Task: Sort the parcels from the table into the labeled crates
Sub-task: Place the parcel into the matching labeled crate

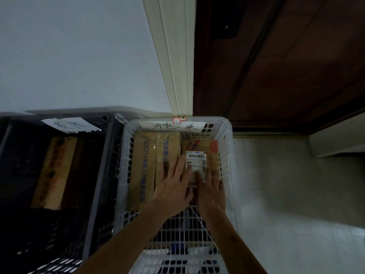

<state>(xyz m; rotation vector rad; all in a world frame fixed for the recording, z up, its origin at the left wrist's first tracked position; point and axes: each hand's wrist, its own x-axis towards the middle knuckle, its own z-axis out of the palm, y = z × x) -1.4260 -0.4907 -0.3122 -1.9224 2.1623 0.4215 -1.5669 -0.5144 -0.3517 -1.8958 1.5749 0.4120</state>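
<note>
**Inspector:** White plastic crate (227, 135) first, nearest the camera. Both forearms reach into it. What are the hands doing?

**Assistant:** The left hand (173, 186) lies flat, fingers straight and spread, on the middle parcel (167, 147). The right hand (211, 188) lies flat too, fingers extended on the labelled parcel (199, 155) at the right side of the crate. Neither hand grips anything; both press or rest.

**Inspector:** Contents?

**Assistant:** Three brown cardboard parcels side by side against the far wall: the left parcel (141, 169) with blue print, the middle one, and the labelled one with a white shipping sticker. A handwritten paper label (173, 126) sits on the far rim.

**Inspector:** And to the left?

**Assistant:** A dark crate (98, 175) just beside the white one, holding one brown parcel (53, 171), with its own paper tag (69, 124) on the far rim.

**Inspector:** Progress?

**Assistant:** Four parcels appear sorted. The labelled one looks just placed and being settled. The surface is out of view, so what remains cannot be judged.
</note>
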